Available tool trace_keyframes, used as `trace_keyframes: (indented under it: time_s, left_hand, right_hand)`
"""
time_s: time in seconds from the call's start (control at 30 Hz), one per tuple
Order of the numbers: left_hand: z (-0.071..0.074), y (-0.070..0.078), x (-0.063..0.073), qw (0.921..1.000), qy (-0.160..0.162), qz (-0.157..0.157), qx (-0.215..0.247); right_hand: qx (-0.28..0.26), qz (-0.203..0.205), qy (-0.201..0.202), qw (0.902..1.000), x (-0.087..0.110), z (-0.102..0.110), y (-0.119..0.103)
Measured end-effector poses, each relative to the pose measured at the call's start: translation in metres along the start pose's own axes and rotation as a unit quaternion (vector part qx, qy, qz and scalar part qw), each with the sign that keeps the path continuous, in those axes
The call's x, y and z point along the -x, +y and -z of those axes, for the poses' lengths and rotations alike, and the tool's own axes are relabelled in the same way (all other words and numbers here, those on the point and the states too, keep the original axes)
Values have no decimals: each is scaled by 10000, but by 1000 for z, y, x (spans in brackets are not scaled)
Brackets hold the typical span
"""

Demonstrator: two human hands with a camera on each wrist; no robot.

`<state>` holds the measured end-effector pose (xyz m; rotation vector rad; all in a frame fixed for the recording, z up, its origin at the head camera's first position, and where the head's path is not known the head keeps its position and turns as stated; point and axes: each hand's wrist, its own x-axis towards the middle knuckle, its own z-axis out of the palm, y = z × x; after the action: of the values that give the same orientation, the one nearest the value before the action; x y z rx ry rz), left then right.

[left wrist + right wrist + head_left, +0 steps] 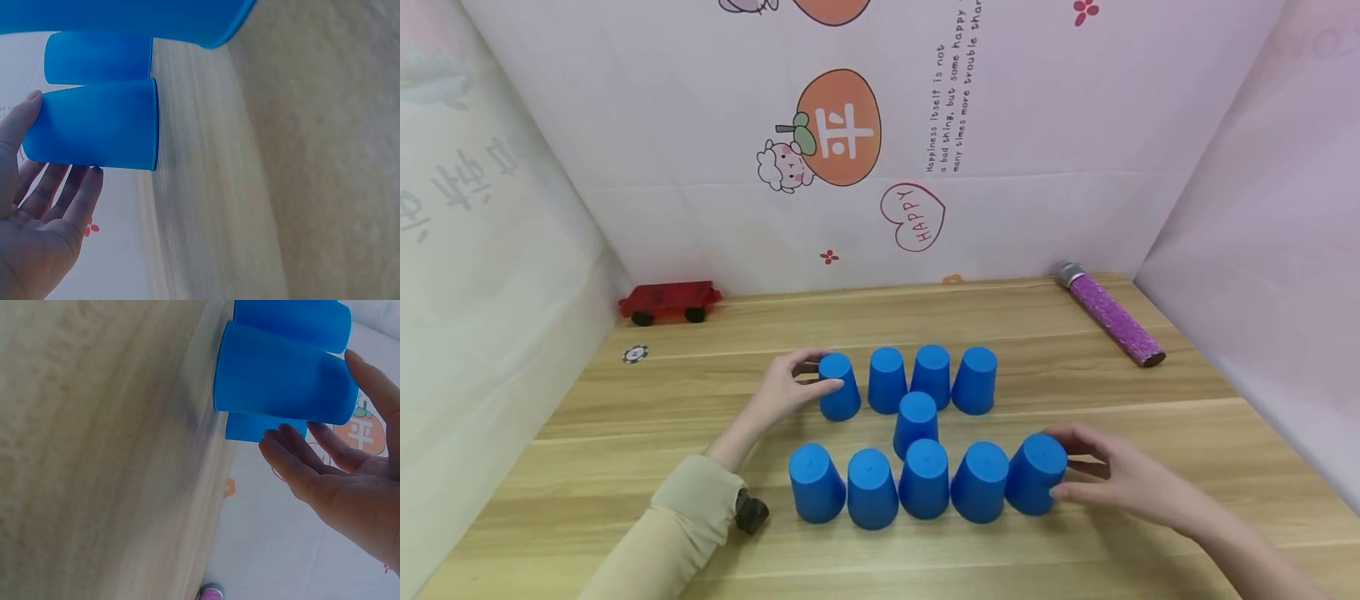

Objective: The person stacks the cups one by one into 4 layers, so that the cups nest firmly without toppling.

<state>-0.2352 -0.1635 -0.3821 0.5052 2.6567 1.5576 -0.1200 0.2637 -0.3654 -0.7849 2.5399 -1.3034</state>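
Blue cups stand upside down on the wooden table, several in a back row, several in a front row and one middle cup [916, 425] between the rows. At the left end of the back row, my left hand [785, 386] holds a blue cup [840, 396], thumb on the near side and fingers around the far side. My right hand [1120, 473] holds the rightmost blue cup [1032, 483] of the front row between thumb and fingers. In both wrist views, the thumb and fingertips lie close to the narrow closed end of the cup, its rim on the table.
A red toy car [668, 302] sits at the back left, with a small round chip [635, 354] in front of it. A purple glittery microphone [1112, 318] lies at the back right. Printed cloth walls [715, 200] enclose the table [760, 321].
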Motion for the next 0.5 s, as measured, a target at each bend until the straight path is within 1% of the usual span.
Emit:
trace_keyframes:
  time_s: [0.13,0.27,0.5]
  left_hand:
    - [-3,-1,-2,10000,42,3,-5]
    - [-4,-1,-3,10000,-4,-87,34]
    - [-6,-1,-3,9999,-26,-152,58]
  right_hand:
    - [-203,54,25,9998,0,-4,1]
    - [-275,125,68,9995,0,-7,1]
    - [-244,-57,134,9996,-1,-8,3]
